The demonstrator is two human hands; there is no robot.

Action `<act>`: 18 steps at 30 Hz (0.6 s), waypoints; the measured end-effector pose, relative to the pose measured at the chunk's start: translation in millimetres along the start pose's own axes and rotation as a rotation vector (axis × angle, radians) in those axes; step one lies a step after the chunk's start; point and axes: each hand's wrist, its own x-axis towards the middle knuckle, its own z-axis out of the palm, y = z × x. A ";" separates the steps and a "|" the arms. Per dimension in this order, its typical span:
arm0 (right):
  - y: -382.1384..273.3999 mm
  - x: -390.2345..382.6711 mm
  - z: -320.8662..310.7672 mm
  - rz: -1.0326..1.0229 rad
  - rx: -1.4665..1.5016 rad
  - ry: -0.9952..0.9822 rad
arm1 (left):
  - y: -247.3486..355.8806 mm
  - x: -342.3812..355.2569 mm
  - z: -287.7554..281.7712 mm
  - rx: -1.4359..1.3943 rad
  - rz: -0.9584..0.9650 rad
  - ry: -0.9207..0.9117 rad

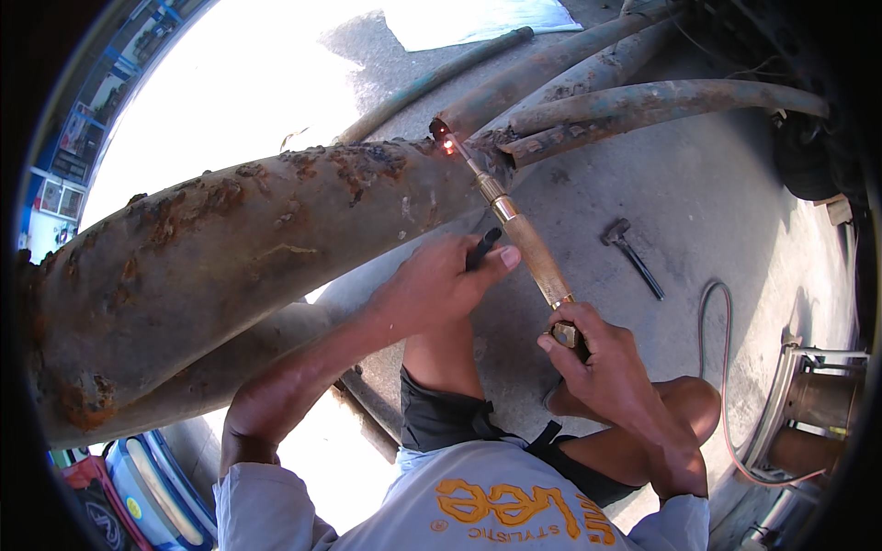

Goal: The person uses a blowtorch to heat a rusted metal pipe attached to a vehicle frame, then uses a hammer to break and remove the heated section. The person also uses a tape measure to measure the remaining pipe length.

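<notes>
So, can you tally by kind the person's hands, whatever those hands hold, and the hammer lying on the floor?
Bare hands: 2 (left hand, right hand)
Long brass-coloured metal torch, in the right: 1
Short black rod-like object, in the left: 1
Dark-headed hammer with black handle: 1
Total: 5
</notes>
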 end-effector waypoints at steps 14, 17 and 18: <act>3.4 -0.4 0.0 0.011 -0.001 -0.025 | 8.0 42.4 -4.0 -0.310 -0.086 -0.122; 4.0 0.3 -1.0 -0.012 0.009 -0.019 | 8.6 44.0 -6.5 -0.275 -0.078 -0.132; 4.0 0.2 -1.4 -0.004 0.019 -0.019 | 9.7 44.0 -7.2 -0.268 -0.074 -0.126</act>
